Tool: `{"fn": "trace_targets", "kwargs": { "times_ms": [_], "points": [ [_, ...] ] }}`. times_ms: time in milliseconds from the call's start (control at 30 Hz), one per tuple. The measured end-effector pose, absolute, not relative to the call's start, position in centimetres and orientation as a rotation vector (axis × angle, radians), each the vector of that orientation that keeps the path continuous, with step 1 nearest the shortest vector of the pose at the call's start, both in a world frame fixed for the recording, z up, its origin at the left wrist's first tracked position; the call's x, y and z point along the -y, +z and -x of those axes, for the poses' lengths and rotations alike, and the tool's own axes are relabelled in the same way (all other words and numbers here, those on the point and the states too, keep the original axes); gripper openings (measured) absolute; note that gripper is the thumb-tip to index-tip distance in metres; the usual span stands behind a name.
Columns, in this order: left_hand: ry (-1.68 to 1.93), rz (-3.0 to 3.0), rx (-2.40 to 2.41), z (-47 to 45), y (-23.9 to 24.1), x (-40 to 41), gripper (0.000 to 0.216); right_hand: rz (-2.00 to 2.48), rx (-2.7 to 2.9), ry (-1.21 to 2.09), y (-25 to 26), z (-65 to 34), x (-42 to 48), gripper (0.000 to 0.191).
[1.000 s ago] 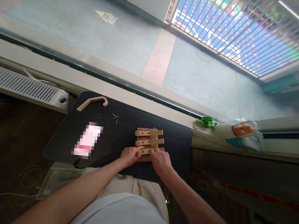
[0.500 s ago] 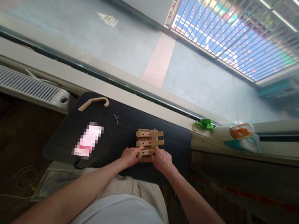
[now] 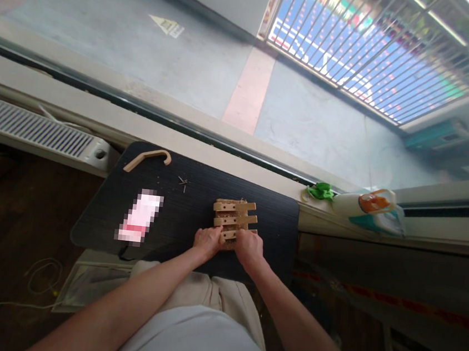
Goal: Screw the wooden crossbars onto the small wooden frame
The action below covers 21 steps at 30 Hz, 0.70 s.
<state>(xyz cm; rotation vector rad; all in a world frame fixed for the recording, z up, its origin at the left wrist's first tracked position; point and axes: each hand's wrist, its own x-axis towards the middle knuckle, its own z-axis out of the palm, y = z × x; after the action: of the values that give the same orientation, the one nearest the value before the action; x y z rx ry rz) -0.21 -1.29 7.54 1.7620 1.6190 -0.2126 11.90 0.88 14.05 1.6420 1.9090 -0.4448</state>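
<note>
On a black table lies a brown, rough-looking block (image 3: 229, 247) with three light wooden strips across it. The far strip (image 3: 235, 207) and the middle strip (image 3: 236, 220) show dark holes and jut out past the right side. My left hand (image 3: 207, 242) is closed at the left end of the nearest wooden strip (image 3: 229, 234), with the thumb against it. Bent over the same strip's right part is my right hand (image 3: 249, 249); its fingers are curled in and their tips are hidden. How the strips are fixed cannot be seen.
A loose, hook-shaped wooden piece (image 3: 148, 158) lies at the table's (image 3: 187, 226) far left. Several small screws or nails (image 3: 182, 182) are near it, and a blurred-out phone-like object (image 3: 140, 216) is closer. A radiator (image 3: 38, 130), green cloth (image 3: 320, 190) and white package (image 3: 365, 209) line the window side.
My right hand has shifted slightly left and curled more over the nearest strip, covering more of it. My left hand stays at the strip's left end. The view has moved a little.
</note>
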Motion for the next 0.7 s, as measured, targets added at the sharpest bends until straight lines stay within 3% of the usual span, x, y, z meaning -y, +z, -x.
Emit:
{"fn": "trace_targets", "kwargs": {
  "times_ms": [133, 300, 533, 700],
  "points": [
    [-0.23, -1.742, -1.664, -0.2, 7.6, 1.2, 0.025, -1.859, -1.731, -0.59, 13.3, -13.3, -0.2, 0.029],
    [-0.21, -1.724, -1.703, -0.4, 7.6, 1.4, 0.025, -1.75, -1.925, -0.781, 13.9, -14.8, -0.4, 0.032],
    [-0.237, -1.666, -1.741, -0.8, 7.8, 1.3, 0.027, -1.205, -2.266, -0.53, 15.9, -14.7, -1.2, 0.024],
    [-0.216, -1.664, -1.746, -0.7, 7.5, 1.4, 0.026, -1.104, -2.288, -0.525, 15.4, -15.0, -1.8, 0.023]
  ]
}}
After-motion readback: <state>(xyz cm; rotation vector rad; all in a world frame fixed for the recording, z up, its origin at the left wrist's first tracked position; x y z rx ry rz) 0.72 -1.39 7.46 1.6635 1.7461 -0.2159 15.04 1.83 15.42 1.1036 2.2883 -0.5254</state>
